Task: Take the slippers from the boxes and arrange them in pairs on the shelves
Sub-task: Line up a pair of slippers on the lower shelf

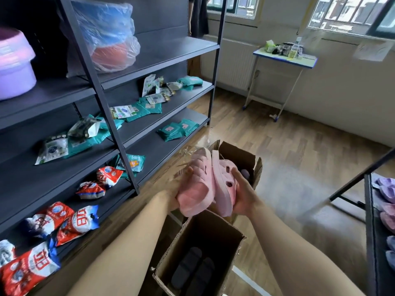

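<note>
Nearest me, below both wrists: one open cardboard box (215,229), flaps up, with a pair of dark slippers (192,267) lying flat and side by side on its bottom. Above it, held in the air: two pink slippers, touching each other along their inner edges. My left hand (174,190) grips the quilted pink slipper (195,186) from its outer side, fingers curled up round the edge, the palm mostly hidden behind it. My right hand (243,194) grips the pink slipper with holes (224,182), thumb laid across its upper and fingers wrapped behind. By the left fingertips: a crumple of clear plastic film (188,155), blurred. Just beyond both hands: a second cardboard box (239,153), open; something rounded and purplish sits inside past the right fingertips, and I cannot tell what it is. Left of the left hand: dark metal shelving (128,159) carrying red-and-white bags (74,224) low down and teal packets (147,106) higher. Well right of the right hand: another rack (372,231) with lilac slippers (386,189) at the edge of view.
</note>
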